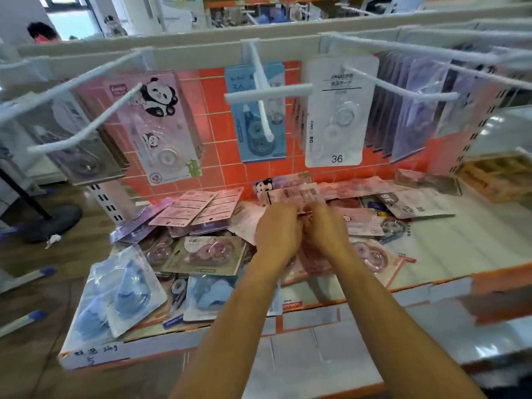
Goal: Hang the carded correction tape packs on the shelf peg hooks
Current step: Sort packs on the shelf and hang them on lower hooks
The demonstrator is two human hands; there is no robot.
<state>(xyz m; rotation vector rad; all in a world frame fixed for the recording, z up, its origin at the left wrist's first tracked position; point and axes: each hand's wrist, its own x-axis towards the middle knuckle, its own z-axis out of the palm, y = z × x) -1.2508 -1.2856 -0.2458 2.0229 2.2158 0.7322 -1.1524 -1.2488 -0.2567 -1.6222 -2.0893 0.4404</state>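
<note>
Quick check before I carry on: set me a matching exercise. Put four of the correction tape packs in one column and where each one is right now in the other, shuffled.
Packs:
1. large panda pack
2. blue hung pack
3. white JINUO pack
4. pink pack

Places:
A. pinched between the left hand and the right hand, above the loose pile
B. hanging behind the centre peg hook
C. hanging right of the centre peg hook
D. hanging left of the centre peg hook

Pairs: 1-D, 2-B, 3-C, 4-A
</note>
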